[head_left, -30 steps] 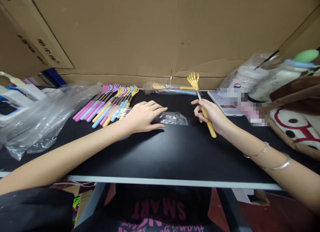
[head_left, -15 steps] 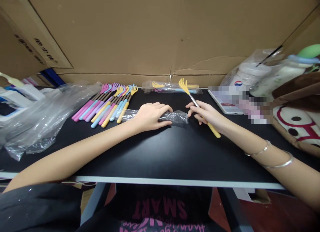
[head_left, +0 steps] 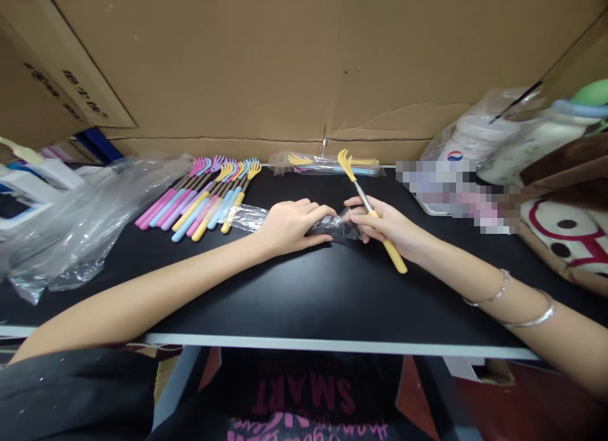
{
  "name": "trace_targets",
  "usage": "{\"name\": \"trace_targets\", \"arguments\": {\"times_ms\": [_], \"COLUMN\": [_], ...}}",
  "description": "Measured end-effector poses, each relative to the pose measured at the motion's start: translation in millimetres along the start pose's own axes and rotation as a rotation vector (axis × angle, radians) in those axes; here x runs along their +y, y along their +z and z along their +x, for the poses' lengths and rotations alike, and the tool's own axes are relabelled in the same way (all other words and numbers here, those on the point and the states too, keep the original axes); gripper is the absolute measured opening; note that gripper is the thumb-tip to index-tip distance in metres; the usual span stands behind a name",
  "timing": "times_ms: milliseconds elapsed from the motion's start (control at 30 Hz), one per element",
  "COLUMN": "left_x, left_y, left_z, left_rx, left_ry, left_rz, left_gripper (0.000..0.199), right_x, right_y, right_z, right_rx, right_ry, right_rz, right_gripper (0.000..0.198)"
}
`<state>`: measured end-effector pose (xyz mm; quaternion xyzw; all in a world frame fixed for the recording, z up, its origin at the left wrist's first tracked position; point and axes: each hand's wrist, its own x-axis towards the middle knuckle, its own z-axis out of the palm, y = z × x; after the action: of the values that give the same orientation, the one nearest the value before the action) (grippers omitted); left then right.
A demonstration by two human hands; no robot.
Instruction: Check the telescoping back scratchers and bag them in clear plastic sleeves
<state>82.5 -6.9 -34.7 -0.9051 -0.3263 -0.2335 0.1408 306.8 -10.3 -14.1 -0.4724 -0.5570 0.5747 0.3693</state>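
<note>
My right hand [head_left: 392, 224] is closed around a yellow back scratcher [head_left: 396, 258], its claw end pointing up and away from me and its metal shaft showing. The fingertips of that hand touch the right end of a narrow clear plastic bag [head_left: 249, 218]. Over the bag's middle lies my left hand [head_left: 289, 225], thumb and fingers closed on the film and pressing it to the table. To the left, several back scratchers [head_left: 202, 203] with pink, blue, purple and yellow handles lie side by side, claws away from me. The bag's left end overlaps the nearest handles.
Bagged back scratchers [head_left: 332, 165] lie at the back against a cardboard wall [head_left: 266, 67]. Large clear plastic sheeting [head_left: 71, 232] covers the table's left. On the right are a phone partly blurred out, a cup [head_left: 479, 137] in a bag, a bottle and a brown bag with cartoon eyes.
My right hand has moved slightly left with the yellow back scratcher, and its fingertips now meet the bag's right end. My left hand has shifted slightly right.
</note>
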Motion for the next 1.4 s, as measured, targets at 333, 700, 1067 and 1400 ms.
{"name": "trace_targets", "arguments": {"times_ms": [333,700,1067,1400], "left_x": [1,1,0,0], "left_y": [-1,-3,-3,-3], "left_z": [-1,-1,-2,-1], "left_rx": [-0.033,-0.092,-0.112,-0.139], "left_ry": [0.004,0.001,-0.045,-0.079], "left_rz": [0.045,-0.042,-0.071,-0.052], "left_gripper": [0.042,0.042,0.045,0.043], "right_x": [2,-3,-7,-1], "right_y": [0,3,5,4], "right_z": [0,-4,-7,-5], "right_rx": [0.049,0.101,-0.007,-0.126], "right_ry": [-0.015,0.048,0.09,0.074], "right_rz": [0.072,0.135,0.19,0.136], "right_gripper": [0.044,0.031,0.029,0.029]}}
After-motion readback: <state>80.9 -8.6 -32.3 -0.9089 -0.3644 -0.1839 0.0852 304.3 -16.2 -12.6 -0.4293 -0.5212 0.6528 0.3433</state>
